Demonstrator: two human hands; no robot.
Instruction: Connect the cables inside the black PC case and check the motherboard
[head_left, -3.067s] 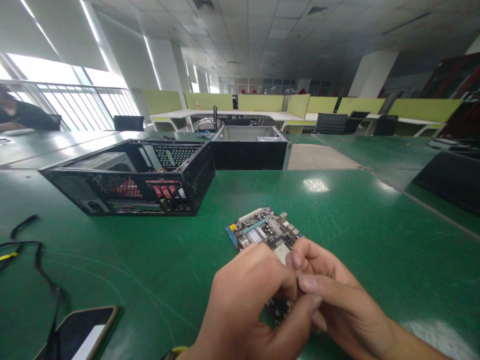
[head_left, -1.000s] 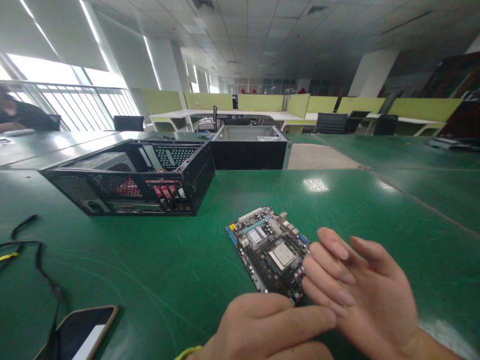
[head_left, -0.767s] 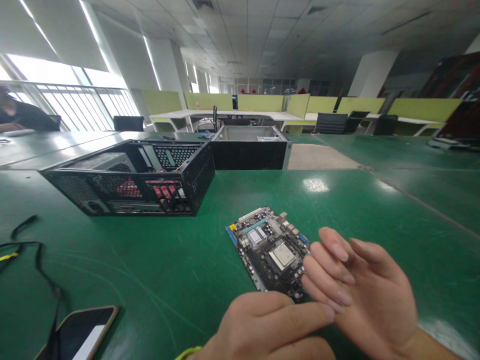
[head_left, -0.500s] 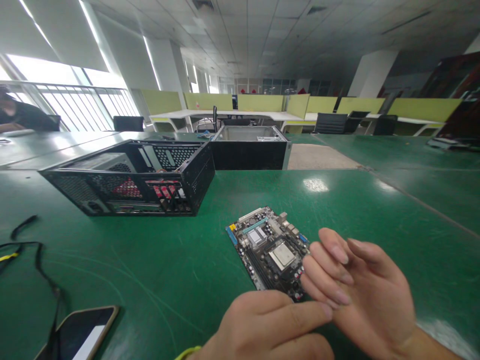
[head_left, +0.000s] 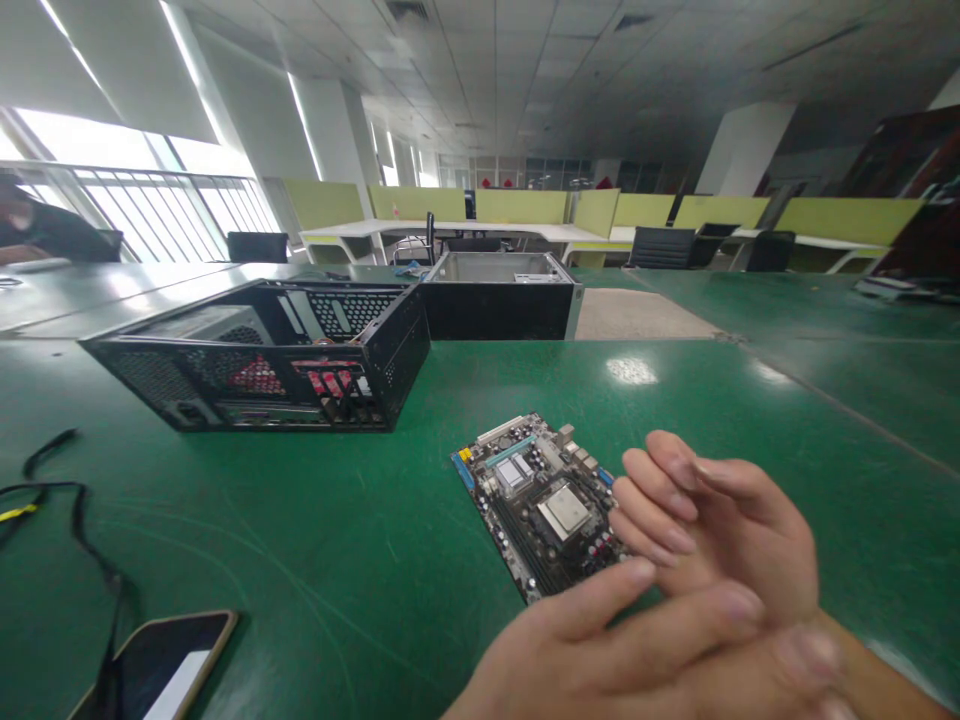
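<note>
A motherboard (head_left: 517, 545) with a square silver processor (head_left: 564, 511) lies flat on the green table. My right hand (head_left: 720, 530) is palm up beside its right edge, overlapping part of it. Its fingers are curled in and the thumb tip meets the index finger; I see no object in them. Closer to me, my left hand (head_left: 637, 650) reaches across in front of the right palm, fingers stretched out and apart. Nothing shows in it. The board's near right corner is hidden behind my hands.
An open black computer case (head_left: 285, 385) stands at the left, with another case (head_left: 499, 308) behind it. A phone (head_left: 176, 655) and a black strap (head_left: 79, 520) lie at the near left. Someone in dark clothing (head_left: 56, 230) sits far left.
My left hand has moved right and its fingers have spread. My right hand has risen slightly, and its thumb has come against the index finger. The motherboard has stayed put.
</note>
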